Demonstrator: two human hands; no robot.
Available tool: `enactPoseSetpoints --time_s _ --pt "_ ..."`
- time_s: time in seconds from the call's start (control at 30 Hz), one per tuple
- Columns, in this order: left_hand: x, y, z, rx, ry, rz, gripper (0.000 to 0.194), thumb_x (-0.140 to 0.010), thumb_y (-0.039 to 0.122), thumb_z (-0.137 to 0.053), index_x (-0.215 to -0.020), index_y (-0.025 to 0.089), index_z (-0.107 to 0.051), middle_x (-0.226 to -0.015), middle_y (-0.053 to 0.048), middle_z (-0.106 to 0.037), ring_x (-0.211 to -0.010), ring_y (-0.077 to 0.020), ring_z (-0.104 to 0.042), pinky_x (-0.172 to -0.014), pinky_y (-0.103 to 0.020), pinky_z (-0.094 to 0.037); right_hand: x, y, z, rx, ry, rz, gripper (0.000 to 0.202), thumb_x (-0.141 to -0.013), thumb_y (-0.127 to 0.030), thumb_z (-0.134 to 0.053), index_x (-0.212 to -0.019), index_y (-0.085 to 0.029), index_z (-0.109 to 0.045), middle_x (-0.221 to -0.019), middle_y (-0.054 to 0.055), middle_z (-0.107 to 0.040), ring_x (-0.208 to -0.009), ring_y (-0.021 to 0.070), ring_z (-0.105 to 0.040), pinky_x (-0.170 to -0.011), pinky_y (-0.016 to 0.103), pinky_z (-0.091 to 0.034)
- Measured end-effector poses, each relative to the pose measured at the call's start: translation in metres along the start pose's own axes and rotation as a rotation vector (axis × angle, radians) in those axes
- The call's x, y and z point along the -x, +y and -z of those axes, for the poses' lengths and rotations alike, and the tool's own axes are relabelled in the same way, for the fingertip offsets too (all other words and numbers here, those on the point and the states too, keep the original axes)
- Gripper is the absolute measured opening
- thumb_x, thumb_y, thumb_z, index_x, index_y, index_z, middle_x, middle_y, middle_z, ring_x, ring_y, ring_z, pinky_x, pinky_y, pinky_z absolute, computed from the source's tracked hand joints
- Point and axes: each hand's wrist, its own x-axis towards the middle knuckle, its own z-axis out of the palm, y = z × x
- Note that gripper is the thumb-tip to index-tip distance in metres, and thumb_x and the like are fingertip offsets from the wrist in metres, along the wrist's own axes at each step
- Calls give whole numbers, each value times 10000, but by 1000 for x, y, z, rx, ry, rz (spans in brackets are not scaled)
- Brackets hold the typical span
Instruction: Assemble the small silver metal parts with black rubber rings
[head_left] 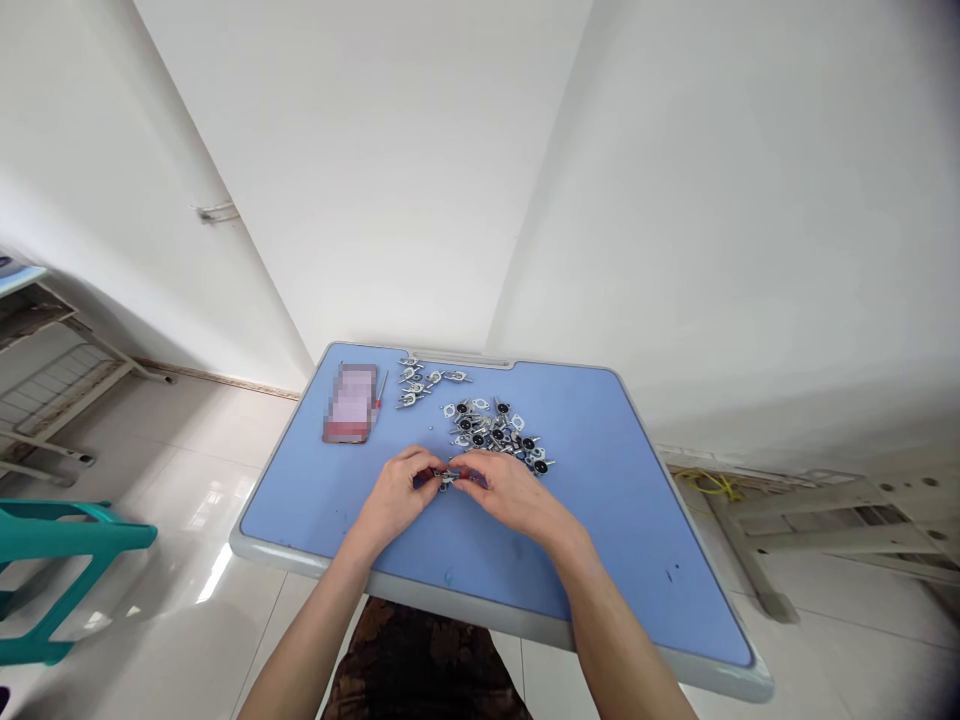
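Observation:
My left hand and my right hand meet over the blue table, fingertips pinched around one small metal part. Fingers partly cover it, and a bit of red shows beside it. Just beyond my right hand lies a pile of metal parts with black round pieces and flat oval plates. Several metal parts form a smaller group near the table's far edge. To their left, a screwdriver with a red handle lies beside a blurred-out phone-like item.
A teal stool stands on the floor at the left, below a metal rack. White walls rise behind the table. At the right are a metal frame and a yellow cord.

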Motion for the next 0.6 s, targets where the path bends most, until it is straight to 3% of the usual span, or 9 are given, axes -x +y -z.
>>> enactPoseSetpoints --time_s 0.17,0.6 --pt "2 2 1 -5 -20 6 175 -801 148 -606 -955 201 -668 -891 -23 -616 -755 -133 -579 -719 -247 -479 0 1 2 -6 22 -36 140 -846 -200 -520 -928 -219 -631 -879 17 -671 -799 165 -598 -705 264 -425" --pt "2 0 1 -3 -61 -6 137 -816 186 -605 -939 196 -666 -959 -34 -610 -788 -138 -587 -747 -262 -491 -1 -2 -2 63 11 -22 119 -854 -223 -533 -899 -212 -642 -858 21 -680 -773 164 -608 -665 254 -399"
